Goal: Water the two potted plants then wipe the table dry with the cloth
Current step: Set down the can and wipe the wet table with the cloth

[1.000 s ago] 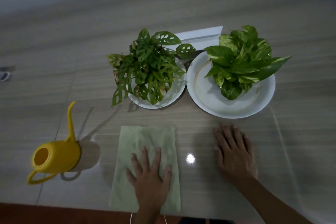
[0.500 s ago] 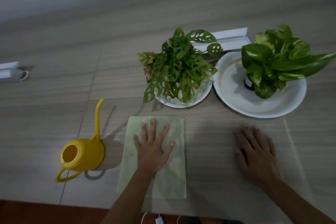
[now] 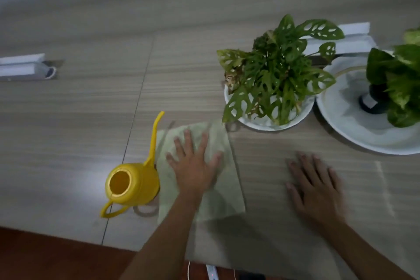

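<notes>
Near the worktop's (image 3: 68, 143) front edge the left hand (image 3: 193, 170) lies flat, fingers spread, on the cloth (image 3: 219, 195). The right hand (image 3: 318, 188) rests flat, fingers straight, on the worktop beside it. The can (image 3: 133, 185) stands at the cloth's left edge. Behind, toward the right edge, stand the holed plant (image 3: 277, 75) and the leafy plant (image 3: 400, 82).

Surface materials on the table.
The table (image 3: 68, 132) has a smooth wood-grain finish with a low sheen and shows a bright glare patch at near left. The cloth (image 3: 218, 188) is pale green fabric, matt and soft-looking. The watering can (image 3: 141, 184) is smooth yellow plastic, slightly glossy. The small plate (image 3: 261, 121) and the large plate (image 3: 354, 129) look like glazed white ceramic. The leaves of the holed plant (image 3: 277, 75) and the broad-leaved plant (image 3: 400, 79) at far right appear waxy.
</notes>
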The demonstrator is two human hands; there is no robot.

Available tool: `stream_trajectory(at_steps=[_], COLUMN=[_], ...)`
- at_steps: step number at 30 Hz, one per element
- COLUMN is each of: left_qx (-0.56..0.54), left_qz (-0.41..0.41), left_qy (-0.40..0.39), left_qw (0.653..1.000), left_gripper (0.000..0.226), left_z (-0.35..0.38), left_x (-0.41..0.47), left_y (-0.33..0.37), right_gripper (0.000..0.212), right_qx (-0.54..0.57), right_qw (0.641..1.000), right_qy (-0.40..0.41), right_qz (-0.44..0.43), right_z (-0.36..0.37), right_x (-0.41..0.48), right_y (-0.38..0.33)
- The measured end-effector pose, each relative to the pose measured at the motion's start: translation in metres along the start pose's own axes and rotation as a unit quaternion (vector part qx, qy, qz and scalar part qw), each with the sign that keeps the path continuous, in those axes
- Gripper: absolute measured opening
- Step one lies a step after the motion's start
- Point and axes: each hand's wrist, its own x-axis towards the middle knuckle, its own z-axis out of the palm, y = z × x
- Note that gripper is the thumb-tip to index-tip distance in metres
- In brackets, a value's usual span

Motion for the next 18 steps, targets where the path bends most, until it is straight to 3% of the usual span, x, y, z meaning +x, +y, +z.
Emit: stream_trajectory(at_steps=[4, 8, 12, 14, 18], left_qx=[-0.027, -0.004, -0.025, -0.006, 0.0], left_qz=[0.035, 0.039, -0.018, -0.004, 0.083], left_qy=[-0.001, 0.03, -0.002, 0.028, 0.001], left_qw=[0.999, 0.999, 1.0, 1.0, 0.997], left_gripper=[0.074, 0.072, 0.073, 0.074, 0.077], left_z=[0.034, 0.013, -0.004, 0.011, 0.044], left_x=[-0.115, -0.026, 0.043, -0.003, -0.125], left_y=[-0.009, 0.001, 0.003, 0.008, 0.016], right_gripper=[0.062, 0.063, 0.062, 0.063, 0.063], right_qx=[-0.001, -0.011, -0.028, -0.026, -0.028], right_qw=[1.0, 1.0, 1.0, 1.0, 1.0], right_qy=[-0.01, -0.023, -0.012, -0.014, -0.014], right_qz=[0.01, 0.003, -0.003, 0.001, 0.0], right_z=[0.003, 0.002, 0.001, -0.003, -0.004], right_x=[-0.002, 0.002, 0.0, 0.0, -0.002], right_y=[-0.001, 0.001, -0.002, -0.002, -0.004])
